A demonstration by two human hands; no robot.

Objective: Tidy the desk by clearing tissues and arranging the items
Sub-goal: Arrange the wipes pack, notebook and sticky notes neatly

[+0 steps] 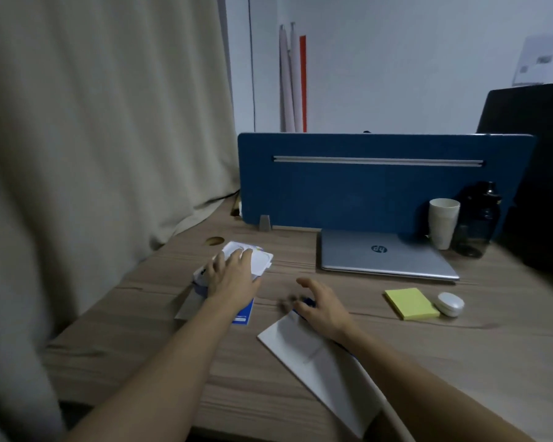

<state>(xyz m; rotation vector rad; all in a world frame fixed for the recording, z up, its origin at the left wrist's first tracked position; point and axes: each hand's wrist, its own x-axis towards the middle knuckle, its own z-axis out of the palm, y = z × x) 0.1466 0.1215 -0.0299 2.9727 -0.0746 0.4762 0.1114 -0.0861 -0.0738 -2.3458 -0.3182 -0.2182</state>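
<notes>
Now the left hand (233,272) lies with straight, slightly spread fingers flat on one white tissue pack (256,258) at the desk's (141,314) left side. Fingers of the right hand (320,306) are spread loosely over a blurred dark object and one white sheet (316,362). Farther right: one closed laptop (387,256), one yellow sticky pad (411,303), one white case (450,304), one cup (442,221), one dark bottle (478,221).

laptop (387,255) before the divider (364,183), cup (442,221) right of it, sticky notes (411,304) nearer
</notes>
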